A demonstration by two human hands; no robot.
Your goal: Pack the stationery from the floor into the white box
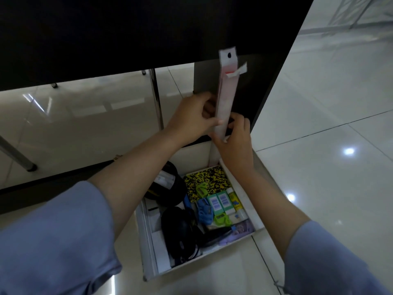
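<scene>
A long, narrow ruler in a clear plastic sleeve [225,81] stands nearly upright above the far end of the white box [148,248]. My left hand [191,118] grips its lower part from the left, and my right hand [234,143] pinches its bottom end from the right. The sleeve has a hang hole on top and a loose tape flap on its right side. Inside the box lie a yellow-and-black speckled notebook [204,177], green boxes [221,202], green sharpeners, a blue item, a black pouch [168,184] and a black mouse-like object [178,228].
The box sits on a glossy tiled floor [319,124]. A dark table panel [127,35] hangs over the far side, with metal legs [157,99] behind. My blue sleeves fill the lower corners.
</scene>
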